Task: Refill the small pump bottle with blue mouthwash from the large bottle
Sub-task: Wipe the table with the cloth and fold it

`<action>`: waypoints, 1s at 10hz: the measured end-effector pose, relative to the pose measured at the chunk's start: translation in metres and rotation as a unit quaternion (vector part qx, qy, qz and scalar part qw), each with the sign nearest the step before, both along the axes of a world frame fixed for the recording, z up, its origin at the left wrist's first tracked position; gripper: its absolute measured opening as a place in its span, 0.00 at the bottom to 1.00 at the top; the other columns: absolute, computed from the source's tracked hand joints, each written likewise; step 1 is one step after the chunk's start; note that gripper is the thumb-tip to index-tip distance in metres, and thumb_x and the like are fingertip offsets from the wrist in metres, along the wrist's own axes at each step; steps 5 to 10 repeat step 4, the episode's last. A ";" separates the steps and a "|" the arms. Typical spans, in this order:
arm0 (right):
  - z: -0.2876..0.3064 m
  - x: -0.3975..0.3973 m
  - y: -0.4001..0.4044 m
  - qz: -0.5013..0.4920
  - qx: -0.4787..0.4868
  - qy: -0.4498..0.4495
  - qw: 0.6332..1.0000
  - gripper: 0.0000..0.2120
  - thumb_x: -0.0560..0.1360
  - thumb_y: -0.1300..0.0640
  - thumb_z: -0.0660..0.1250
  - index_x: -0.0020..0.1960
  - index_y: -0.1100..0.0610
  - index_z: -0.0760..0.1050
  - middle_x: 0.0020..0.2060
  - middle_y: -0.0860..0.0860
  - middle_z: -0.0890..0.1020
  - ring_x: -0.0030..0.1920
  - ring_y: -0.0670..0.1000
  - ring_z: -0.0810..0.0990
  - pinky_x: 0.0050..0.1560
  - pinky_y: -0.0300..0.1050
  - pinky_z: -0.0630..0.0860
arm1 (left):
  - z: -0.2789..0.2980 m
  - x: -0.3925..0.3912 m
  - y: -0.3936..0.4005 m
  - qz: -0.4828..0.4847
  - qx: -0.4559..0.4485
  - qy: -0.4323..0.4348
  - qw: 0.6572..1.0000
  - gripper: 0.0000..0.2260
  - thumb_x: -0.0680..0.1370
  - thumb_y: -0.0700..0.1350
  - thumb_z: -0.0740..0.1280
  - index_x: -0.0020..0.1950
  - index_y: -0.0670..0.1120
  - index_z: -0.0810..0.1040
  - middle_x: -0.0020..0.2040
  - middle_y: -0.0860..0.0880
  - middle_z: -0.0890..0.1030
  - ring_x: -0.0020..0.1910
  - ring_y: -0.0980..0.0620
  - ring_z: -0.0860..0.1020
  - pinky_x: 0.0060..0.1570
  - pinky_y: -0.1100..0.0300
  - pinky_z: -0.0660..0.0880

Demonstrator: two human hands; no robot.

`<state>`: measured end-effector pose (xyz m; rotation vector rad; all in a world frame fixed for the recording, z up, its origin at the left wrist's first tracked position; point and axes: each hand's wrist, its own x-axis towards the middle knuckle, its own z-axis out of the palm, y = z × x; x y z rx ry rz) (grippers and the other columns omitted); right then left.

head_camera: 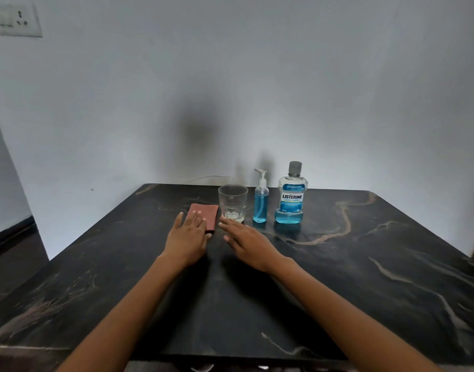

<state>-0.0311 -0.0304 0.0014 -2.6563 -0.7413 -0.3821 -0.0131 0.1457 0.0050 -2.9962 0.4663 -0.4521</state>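
The small pump bottle [260,204], clear with blue liquid and a white pump, stands upright near the far edge of the table. Right beside it stands the large mouthwash bottle [290,196], capped in grey, with blue liquid low in its base. My left hand [188,236] lies flat with straight fingers, its fingertips resting on a reddish cloth [205,213]. My right hand [245,241] is stretched flat over the table, fingertips close to the foot of an empty glass [233,202]. Neither hand holds anything.
The dark marble-patterned table [364,264] stands against a white wall. The glass stands between the cloth and the pump bottle. A thin wire [203,179] runs along the wall behind the table. A wall socket [17,20] is at the upper left.
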 end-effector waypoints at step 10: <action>0.023 -0.035 -0.055 -0.183 0.145 -0.266 0.935 0.28 0.82 0.54 0.52 0.77 0.58 0.44 0.78 0.52 0.45 0.78 0.50 0.42 0.76 0.44 0.38 | 0.031 -0.040 -0.089 -0.058 -0.158 -0.285 0.944 0.27 0.81 0.50 0.49 0.77 0.39 0.46 0.78 0.40 0.44 0.77 0.43 0.44 0.74 0.51 0.40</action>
